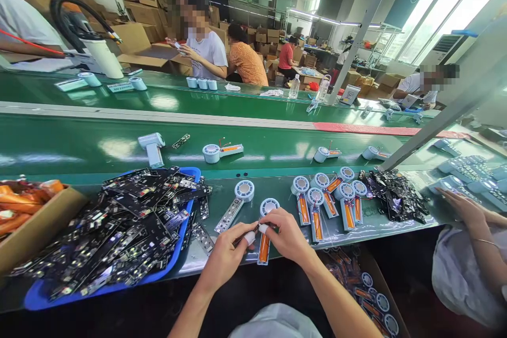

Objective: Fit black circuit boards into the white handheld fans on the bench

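A light blue handheld fan half (269, 206) lies in front of me, its round grille away from me and an orange battery (264, 248) in its handle. Over the place where head and handle meet, my left hand (233, 245) and my right hand (287, 229) come together. Both are closed in a pinch, with white covers on the thumbs. Whatever sits between the fingertips is small and dark, too small to name. Just left is another fan half (244, 190) with a circuit board (229, 215) along its handle. Several fan halves with batteries (316, 197) stand in a group at the right.
A blue tray (174, 259) heaped with black circuit boards (130, 222) is on the left, beside a cardboard box (43, 222) of orange batteries. More boards (396, 195) are piled right. Behind runs a green conveyor (269, 148) with fan parts. A co-worker's hand (463, 206) is far right.
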Tool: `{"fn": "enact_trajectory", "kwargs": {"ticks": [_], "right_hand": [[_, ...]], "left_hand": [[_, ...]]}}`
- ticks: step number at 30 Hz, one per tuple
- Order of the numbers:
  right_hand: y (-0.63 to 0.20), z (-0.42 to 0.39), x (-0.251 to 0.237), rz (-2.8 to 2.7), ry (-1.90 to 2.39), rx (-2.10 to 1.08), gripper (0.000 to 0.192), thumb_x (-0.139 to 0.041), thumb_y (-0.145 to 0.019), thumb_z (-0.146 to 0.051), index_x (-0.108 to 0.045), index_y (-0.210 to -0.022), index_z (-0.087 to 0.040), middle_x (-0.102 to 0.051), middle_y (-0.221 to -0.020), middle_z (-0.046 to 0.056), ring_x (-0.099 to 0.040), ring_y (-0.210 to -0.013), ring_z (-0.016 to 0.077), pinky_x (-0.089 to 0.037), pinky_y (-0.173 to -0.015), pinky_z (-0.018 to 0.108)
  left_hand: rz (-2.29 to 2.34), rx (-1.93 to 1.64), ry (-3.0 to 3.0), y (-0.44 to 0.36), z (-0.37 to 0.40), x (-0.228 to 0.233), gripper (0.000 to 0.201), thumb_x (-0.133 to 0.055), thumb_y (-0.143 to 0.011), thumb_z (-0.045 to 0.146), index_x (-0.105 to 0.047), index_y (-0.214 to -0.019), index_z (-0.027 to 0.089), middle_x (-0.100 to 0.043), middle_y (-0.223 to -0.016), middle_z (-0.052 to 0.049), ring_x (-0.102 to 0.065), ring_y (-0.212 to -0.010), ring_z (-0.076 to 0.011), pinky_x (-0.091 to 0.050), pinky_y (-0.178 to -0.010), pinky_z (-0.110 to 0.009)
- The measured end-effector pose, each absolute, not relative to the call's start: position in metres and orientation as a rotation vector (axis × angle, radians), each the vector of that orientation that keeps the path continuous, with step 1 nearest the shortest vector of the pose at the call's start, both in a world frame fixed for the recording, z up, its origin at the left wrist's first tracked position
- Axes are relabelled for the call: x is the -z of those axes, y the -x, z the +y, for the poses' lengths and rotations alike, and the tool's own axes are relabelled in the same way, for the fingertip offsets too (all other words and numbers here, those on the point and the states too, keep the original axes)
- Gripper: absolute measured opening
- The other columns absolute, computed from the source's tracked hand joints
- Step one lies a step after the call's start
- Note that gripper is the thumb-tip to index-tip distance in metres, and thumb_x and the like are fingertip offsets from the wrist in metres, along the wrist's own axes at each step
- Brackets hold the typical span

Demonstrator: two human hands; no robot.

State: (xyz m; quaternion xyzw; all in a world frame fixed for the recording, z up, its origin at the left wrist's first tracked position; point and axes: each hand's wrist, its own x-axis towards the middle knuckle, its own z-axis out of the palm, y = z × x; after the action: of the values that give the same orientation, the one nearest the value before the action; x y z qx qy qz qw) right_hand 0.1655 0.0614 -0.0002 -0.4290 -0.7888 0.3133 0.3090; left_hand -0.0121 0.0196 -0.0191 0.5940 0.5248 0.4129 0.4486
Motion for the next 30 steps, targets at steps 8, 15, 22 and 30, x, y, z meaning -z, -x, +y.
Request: {"fn": "enact_trajectory", "kwargs": {"ticks": [8,15,22,30], "right_hand": [[-0.199,0.047,-0.002,-1.783,1.353,-0.964,0.025,-0.061,-0.087,-0.019,-0.069,-0.111,-0.019,-0.069,-0.089,0.003,-0.059,-0.069,0.0139,-0.048,-0.063,0.025],[-0.188,0.041,0.004,-1.878,1.179,-0.930,0.022,-0.055,-0.090,-0.017,-0.076,-0.094,-0.021,-0.075,-0.093,0.006,-0.068,-0.087,0.0191,-0.051,-0.080,0.031],[-0.162,0.055,0.018,-1.261,1.156,-1.482,0.023,-0.072,-0.076,-0.037,-0.072,-0.090,-0.018,-0.069,-0.067,0.000,-0.062,-0.057,0.0153,-0.050,-0.057,0.026],[-0.163,0.052,0.013,-1.238,1.123,-1.543,0.025,-0.077,-0.071,-0.040,-0.079,-0.083,-0.018,-0.073,-0.075,0.003,-0.065,-0.074,0.0192,-0.052,-0.075,0.033]], "left_hand": [[1.511,-0.986,-1.402,0.012,0.010,0.033,0.039,-0.049,-0.088,0.036,-0.063,-0.122,0.022,-0.076,-0.085,-0.003,-0.074,-0.071,-0.0200,-0.057,-0.075,-0.034],[1.534,-0.838,-1.725,0.002,0.010,0.027,0.048,-0.039,-0.088,0.016,-0.060,-0.130,0.024,-0.073,-0.087,-0.003,-0.072,-0.072,-0.0194,-0.056,-0.068,-0.029],[1.711,-0.431,-2.102,0.002,0.006,0.016,0.058,-0.033,-0.085,0.001,-0.070,-0.119,0.029,-0.067,-0.093,-0.007,-0.072,-0.074,-0.0188,-0.050,-0.061,-0.024],[1.652,-0.919,-1.608,0.002,0.008,0.025,0.041,-0.041,-0.090,0.023,-0.055,-0.128,0.021,-0.077,-0.092,-0.005,-0.076,-0.078,-0.0230,-0.059,-0.073,-0.037]]}}
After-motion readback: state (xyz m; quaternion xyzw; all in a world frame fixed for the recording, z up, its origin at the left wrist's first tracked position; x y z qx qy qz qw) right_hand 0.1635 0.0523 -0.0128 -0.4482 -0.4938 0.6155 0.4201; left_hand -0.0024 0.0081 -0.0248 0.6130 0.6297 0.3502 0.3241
